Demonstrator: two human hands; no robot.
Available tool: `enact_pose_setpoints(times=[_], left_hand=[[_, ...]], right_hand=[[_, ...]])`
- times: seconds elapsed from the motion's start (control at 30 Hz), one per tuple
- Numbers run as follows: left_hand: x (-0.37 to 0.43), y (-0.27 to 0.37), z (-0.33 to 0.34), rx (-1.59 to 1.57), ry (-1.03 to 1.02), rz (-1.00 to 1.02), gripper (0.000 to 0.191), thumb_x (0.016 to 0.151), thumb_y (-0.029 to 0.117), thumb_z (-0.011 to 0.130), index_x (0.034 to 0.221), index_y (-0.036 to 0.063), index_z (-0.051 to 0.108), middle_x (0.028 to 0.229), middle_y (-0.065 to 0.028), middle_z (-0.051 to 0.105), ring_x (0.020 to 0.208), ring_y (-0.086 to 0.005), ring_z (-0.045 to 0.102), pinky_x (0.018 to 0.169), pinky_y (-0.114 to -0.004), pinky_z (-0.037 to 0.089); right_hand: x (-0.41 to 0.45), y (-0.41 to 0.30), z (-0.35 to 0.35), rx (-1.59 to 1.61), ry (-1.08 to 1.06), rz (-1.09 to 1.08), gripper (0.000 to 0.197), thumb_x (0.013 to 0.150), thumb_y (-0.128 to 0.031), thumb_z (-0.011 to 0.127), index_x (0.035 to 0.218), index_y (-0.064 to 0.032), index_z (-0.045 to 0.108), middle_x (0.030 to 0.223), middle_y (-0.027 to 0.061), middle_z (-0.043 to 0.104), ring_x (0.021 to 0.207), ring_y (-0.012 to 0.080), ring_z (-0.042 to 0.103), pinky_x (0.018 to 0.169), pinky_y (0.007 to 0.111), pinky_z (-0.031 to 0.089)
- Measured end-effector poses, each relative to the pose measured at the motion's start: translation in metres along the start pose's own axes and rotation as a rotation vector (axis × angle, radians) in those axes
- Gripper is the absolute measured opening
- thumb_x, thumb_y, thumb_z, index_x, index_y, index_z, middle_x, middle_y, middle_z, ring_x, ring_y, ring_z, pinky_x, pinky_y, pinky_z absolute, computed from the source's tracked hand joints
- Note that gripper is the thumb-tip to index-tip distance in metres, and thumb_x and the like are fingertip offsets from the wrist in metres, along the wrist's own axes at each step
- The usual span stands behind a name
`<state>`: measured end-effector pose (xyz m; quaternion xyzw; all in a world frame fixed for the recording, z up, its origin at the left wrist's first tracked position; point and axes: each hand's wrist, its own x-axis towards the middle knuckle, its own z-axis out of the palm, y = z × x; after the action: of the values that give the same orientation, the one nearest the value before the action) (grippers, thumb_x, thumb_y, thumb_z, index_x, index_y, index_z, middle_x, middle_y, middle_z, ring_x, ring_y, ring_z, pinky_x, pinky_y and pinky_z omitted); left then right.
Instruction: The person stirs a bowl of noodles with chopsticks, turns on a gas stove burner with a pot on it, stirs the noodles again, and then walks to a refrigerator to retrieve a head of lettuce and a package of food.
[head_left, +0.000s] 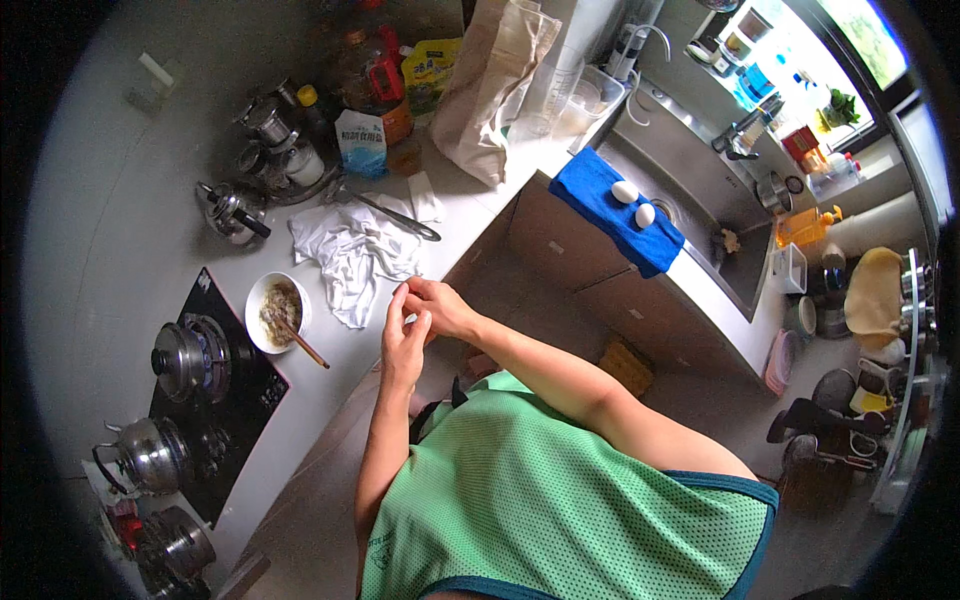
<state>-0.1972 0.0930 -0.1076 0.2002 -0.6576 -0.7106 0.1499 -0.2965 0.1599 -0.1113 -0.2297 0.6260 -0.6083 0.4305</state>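
My left hand (403, 346) and my right hand (444, 309) meet in front of my body, fingertips against each other. The fingers overlap, so whether anything small sits between them is hidden. Just beyond them, a crumpled white cloth (352, 251) lies on the white countertop (465, 217). To the left of my hands stands a white bowl (253, 315) of a pale, lumpy mixture (280, 304), with wooden chopsticks (304, 345) leaning out over its rim.
Left is a black gas hob (255, 405) with a lidded pot (178, 360) and steel kettle (154, 454). Two white eggs (625, 192) rest on a blue towel (600, 214) at the sink (694, 161). A dark-handled utensil (397, 217) lies by the cloth; a beige bag (487, 90) stands behind.
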Motion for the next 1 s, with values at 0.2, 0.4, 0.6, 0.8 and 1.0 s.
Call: enact_pose_setpoints(times=[0.2,0.4,0.6,0.8,1.0], left_hand=[[-0.010,0.017,-0.005,-0.057,-0.010,-0.190,0.044,0.086,0.010,0.047,0.128,0.0033,0.035,0.122,-0.0086,0.044,0.108,-0.0152,0.044,0.088,-0.027,0.038],[-0.011,0.020,-0.011,0.015,-0.022,-0.171,0.041,0.086,0.008,0.047,0.126,0.0042,0.039,0.117,-0.0082,0.048,0.101,-0.0136,0.049,0.084,-0.025,0.041],[-0.016,0.013,-0.021,-0.002,0.009,-0.253,0.043,0.087,0.013,0.047,0.128,0.0062,0.036,0.106,-0.0091,0.054,0.082,-0.0122,0.055,0.070,-0.022,0.045],[-0.020,0.007,-0.025,0.010,0.017,-0.317,0.039,0.087,0.016,0.048,0.124,0.0050,0.040,0.109,-0.0100,0.054,0.084,-0.0123,0.055,0.071,-0.024,0.045],[-0.017,0.010,-0.021,0.015,-0.057,-0.366,0.034,0.088,0.017,0.046,0.119,0.0031,0.045,0.108,-0.0088,0.055,0.086,-0.0120,0.054,0.073,-0.024,0.045]], right_hand=[[0.009,0.014,0.004,-0.175,-0.077,-0.054,0.026,0.078,-0.013,0.050,0.100,0.0011,0.053,0.080,0.0091,0.060,0.069,0.0148,0.058,0.057,0.027,0.049],[0.007,0.000,0.009,-0.131,-0.048,0.025,0.026,0.080,-0.011,0.049,0.102,0.0021,0.055,0.082,0.0101,0.060,0.072,0.0139,0.058,0.060,0.027,0.049],[0.045,0.011,-0.038,-0.364,0.379,-0.244,0.030,0.079,-0.011,0.056,0.107,-0.0027,0.051,0.094,0.0109,0.059,0.081,0.0196,0.056,0.072,0.030,0.046],[0.087,-0.078,-0.140,-0.884,1.067,-0.729,0.053,0.071,-0.013,0.060,0.120,-0.0114,0.041,0.125,0.0232,0.031,0.116,0.0370,0.031,0.097,0.043,0.029],[0.139,-0.099,-0.211,-0.272,1.241,-0.735,0.058,0.073,-0.025,0.062,0.117,0.0028,0.036,0.113,0.0209,0.044,0.108,0.0332,0.041,0.092,0.036,0.032]])
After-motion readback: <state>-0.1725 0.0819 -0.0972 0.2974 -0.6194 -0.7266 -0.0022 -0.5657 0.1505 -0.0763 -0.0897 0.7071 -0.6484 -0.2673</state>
